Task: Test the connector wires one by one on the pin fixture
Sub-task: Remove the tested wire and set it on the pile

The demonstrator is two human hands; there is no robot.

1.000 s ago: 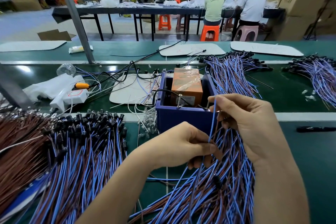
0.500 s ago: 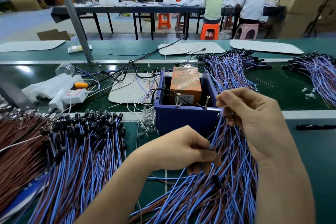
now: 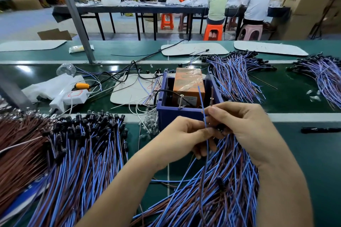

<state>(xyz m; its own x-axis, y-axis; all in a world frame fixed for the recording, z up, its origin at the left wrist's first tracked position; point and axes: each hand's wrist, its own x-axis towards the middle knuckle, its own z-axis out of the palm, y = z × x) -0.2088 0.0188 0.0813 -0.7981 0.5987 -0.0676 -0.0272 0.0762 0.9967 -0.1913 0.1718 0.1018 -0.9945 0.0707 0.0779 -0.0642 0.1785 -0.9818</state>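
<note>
Connector wire (image 3: 202,103): pinched upright, left grip (image 3: 184,134) and right grip (image 3: 245,129) both clamped on it, just near of blue fixture box (image 3: 177,116). Spread bare ends, touch one per pin (image 3: 181,100), lightly.

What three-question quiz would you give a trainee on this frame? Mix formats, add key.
1. True or false: the left hand and right hand both pinch one blue wire whose free end points up.
2. What lies on the green belt to the right of the right hand? A) black pen B) scissors C) tape roll
3. Fill in: the orange box sits inside a ___ bin.
Key: 1 true; 2 A; 3 blue.
</note>
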